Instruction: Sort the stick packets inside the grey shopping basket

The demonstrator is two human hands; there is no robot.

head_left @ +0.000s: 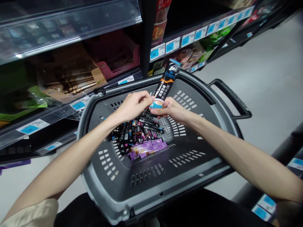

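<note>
A black snack packet (pixel 165 86) with an orange stripe and blue ends is held up at a tilt above the basket. My left hand (pixel 136 105) pinches its lower left edge. On the other side, my right hand (pixel 174 110) grips the packet's lower end between thumb and fingers. Below both hands, the grey shopping basket (pixel 189 175) holds several thin black packets (pixel 132 132). Purple packets (pixel 149 148) lie in front of those, on the basket floor. Part of the black pile is hidden by my left hand and forearm.
Shelves with blue-and-white price tags (pixel 172 45) run along the far side. On the left shelf stands an open carton (pixel 78 75) of long packs. The basket's black handle (pixel 230 94) sticks out to the right, over pale floor (pixel 260 82). More price tags (pixel 264 206) show at lower right.
</note>
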